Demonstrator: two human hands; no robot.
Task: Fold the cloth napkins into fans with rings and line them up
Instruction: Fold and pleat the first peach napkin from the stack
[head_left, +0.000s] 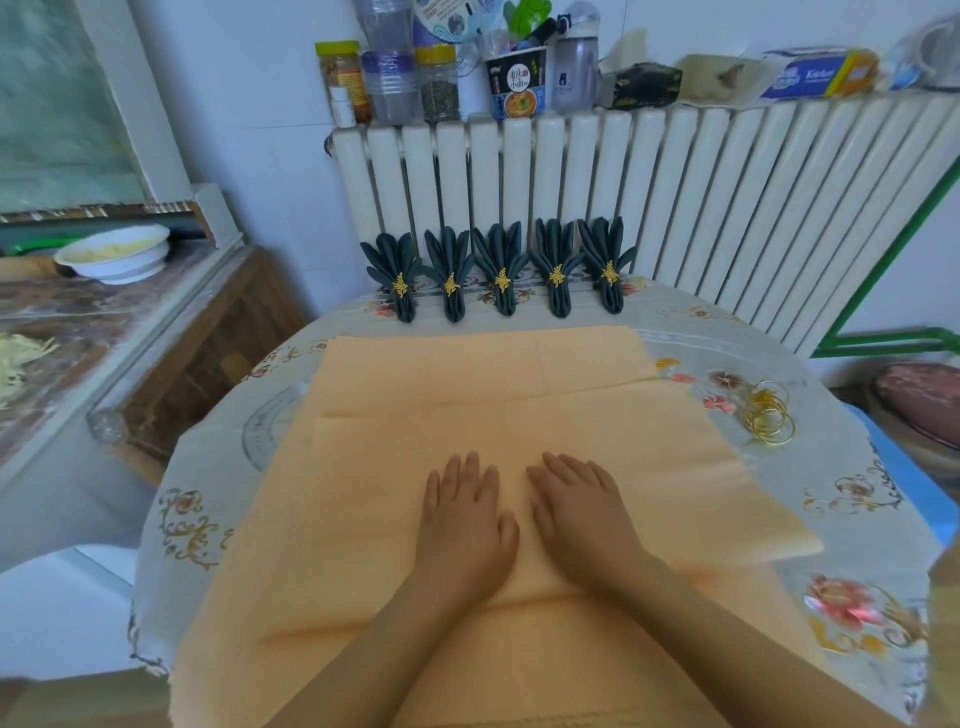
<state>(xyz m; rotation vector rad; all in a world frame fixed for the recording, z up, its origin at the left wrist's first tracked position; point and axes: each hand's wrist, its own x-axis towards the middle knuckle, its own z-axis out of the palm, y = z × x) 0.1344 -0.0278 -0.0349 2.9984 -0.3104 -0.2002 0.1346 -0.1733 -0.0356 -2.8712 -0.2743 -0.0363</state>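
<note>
Soft, even daylight with a cool bluish cast fills the room; shadows are faint, only a slight darkening under the hands. No harsh glare. The wide lens bends the radiator (675, 208) and the table (857, 519) rim outward. The left edge is smeared and soft; the centre is reasonably sharp.

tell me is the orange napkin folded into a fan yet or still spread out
Still spread out. The orange napkin lies flat on the table, with only faint crease lines and no pleats; the left hand and right hand press on it.
</note>
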